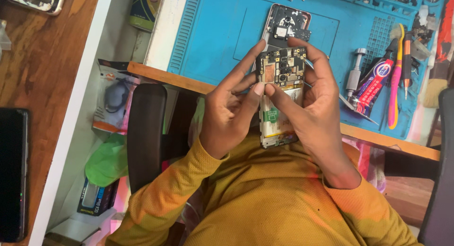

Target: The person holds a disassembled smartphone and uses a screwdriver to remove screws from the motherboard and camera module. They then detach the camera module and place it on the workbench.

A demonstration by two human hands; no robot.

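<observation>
Gripping one opened phone [279, 99], left hand [229, 111] and right hand [309, 102] both closed around it, two screwdrivers [406, 61] nearby

In my grip sits an opened phone [280, 97]: black board with a copper-coloured patch at the top, white battery with a green square below. Beyond my fingers lies a blue work mat [217, 33] with a ribbed pattern. To the right of my right hand [312, 109] I see a pink tool [395, 80] and an orange-handled screwdriver [406, 61]. My sleeves [165, 198] are mustard yellow.
</observation>
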